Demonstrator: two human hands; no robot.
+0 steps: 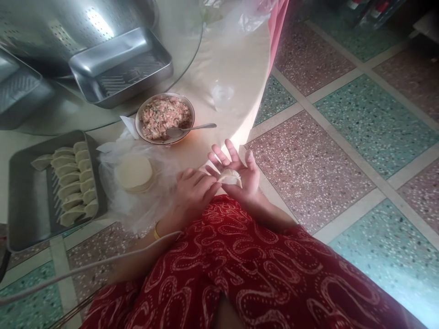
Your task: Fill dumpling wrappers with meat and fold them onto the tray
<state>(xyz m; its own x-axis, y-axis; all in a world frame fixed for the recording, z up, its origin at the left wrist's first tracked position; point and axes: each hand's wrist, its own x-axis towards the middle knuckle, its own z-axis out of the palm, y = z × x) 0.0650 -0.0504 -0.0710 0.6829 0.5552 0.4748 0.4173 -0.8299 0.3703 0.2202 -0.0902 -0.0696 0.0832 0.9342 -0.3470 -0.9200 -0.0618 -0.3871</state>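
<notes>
Head view: both hands (240, 176) pinch a soft, pale, crescent-shaped dumpling (230, 177)

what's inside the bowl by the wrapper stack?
The bowl holds pinkish minced filling flecked with green, nearly to the rim. A metal spoon rests in it, handle sticking out over the right edge. The bowl's bottom is hidden under the filling.

Pale dough, pink filling, red cloth

Off-white dumpling (230, 177) at centre; pink, green-flecked filling in bowl (165, 117) above; grey tray (20, 201) at left; red, white-swirled trousers (247, 269) below; speckled green and pink floor (343, 137) at right.
</notes>
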